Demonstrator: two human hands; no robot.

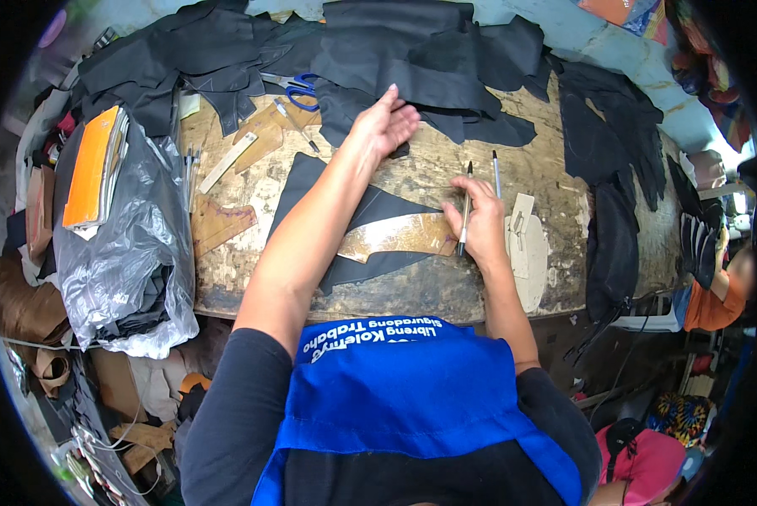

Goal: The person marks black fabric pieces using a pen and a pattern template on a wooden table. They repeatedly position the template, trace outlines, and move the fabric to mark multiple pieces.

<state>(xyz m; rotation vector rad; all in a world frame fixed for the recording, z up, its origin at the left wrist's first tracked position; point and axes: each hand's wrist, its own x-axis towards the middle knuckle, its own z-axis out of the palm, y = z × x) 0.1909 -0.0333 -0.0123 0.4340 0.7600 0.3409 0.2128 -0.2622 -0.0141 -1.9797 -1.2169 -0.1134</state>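
Observation:
My left hand point(385, 125) reaches across the table, palm turned sideways and fingers loosely stretched, holding nothing that I can see. It is over the near edge of the black sheet material point(378, 63) heaped at the back. In my right hand point(483, 219) a pen point(464, 228) stands nearly upright between thumb and fingers. That hand is at the right end of a shiny brown curved template point(399, 237), which lies on a dark cut piece point(374, 270). My left forearm hides part of the dark piece. A second pen point(496, 173) lies just beyond my right hand.
Blue-handled scissors point(301, 91) and a silver pen point(297, 126) lie beyond my left forearm. Brown templates point(221, 223) and pale template pieces point(526, 253) rest on the worn wooden table point(429, 291). An orange notebook point(96, 169) tops a plastic bag point(134, 278) at left.

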